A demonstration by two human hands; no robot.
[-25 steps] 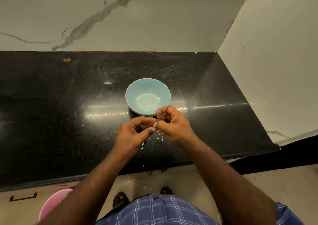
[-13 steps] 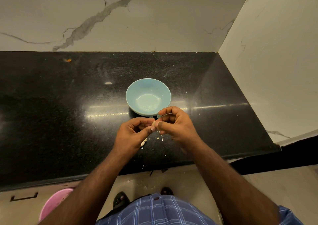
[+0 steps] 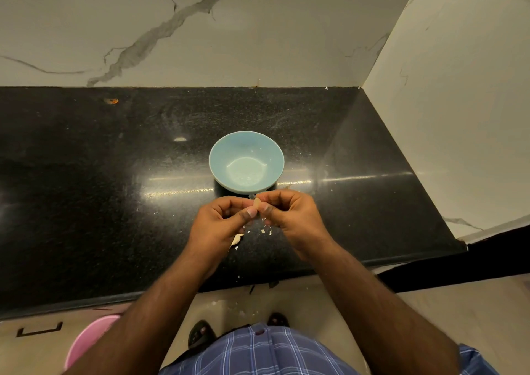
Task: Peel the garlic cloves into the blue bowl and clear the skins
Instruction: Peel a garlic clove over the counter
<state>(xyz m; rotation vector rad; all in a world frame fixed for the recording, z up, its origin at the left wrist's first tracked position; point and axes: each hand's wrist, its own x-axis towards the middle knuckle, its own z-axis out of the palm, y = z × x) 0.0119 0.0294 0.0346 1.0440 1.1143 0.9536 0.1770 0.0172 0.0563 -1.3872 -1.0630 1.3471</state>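
Observation:
A light blue bowl (image 3: 246,145) stands on the black counter (image 3: 86,202), with nothing in it but a few tiny flecks. Just in front of its near rim, my left hand (image 3: 220,225) and my right hand (image 3: 292,217) meet, thumbs and fingertips pinched together on one pale garlic clove (image 3: 257,202). The clove's tip sticks up between the fingers; the rest of it is hidden. Small bits of garlic skin (image 3: 265,229) lie on the counter under and between my hands, with a larger skin piece (image 3: 235,239) by my left wrist.
Marble walls close the counter at the back and on the right. The counter's front edge runs just below my wrists. A pink bucket (image 3: 86,343) stands on the floor at lower left. Skin flecks lie on the floor near my sandalled feet.
Both hands have shifted slightly, and the clove's pale tip now shows more clearly above the pinched fingers. The bowl has not moved.

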